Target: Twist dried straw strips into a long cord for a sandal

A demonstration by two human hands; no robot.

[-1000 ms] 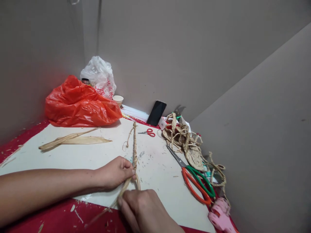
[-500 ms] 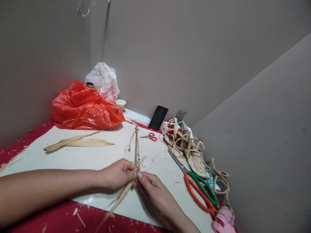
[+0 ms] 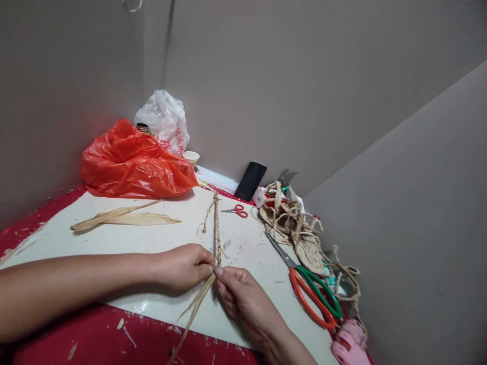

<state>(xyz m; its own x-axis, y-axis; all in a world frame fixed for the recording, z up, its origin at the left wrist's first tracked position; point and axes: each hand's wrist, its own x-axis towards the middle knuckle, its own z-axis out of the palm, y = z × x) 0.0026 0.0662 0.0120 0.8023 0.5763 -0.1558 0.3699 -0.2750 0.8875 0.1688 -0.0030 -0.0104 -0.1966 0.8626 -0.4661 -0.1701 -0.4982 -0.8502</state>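
Observation:
A thin braid of dry, straw-coloured plant strips (image 3: 217, 228) stretches away from me over the white sheet (image 3: 144, 243). My left hand (image 3: 188, 266) pinches its near end from the left. Fingers closed, my right hand (image 3: 241, 294) grips the same end from the right, thumb on top. The fingertips of both hands meet there and hide the join. Loose strips (image 3: 198, 301) hang from between them toward the red table edge. Beyond the hands, a thin knotted cord (image 3: 205, 218) lies beside the braid's far end.
Small red-handled scissors (image 3: 238, 211) lie right of the braid. Large shears (image 3: 312, 294), a heap of braided cord (image 3: 292, 223) and pink tape (image 3: 352, 342) line the right side. Dry husks (image 3: 125, 218), a red bag (image 3: 137, 165), a phone (image 3: 251, 180) and a paper cup (image 3: 191, 157) lie farther back.
The loose strips below my hands have swung slightly right and spread into separate strands. Both hands keep their pinch on the braid. The view has shifted a little.

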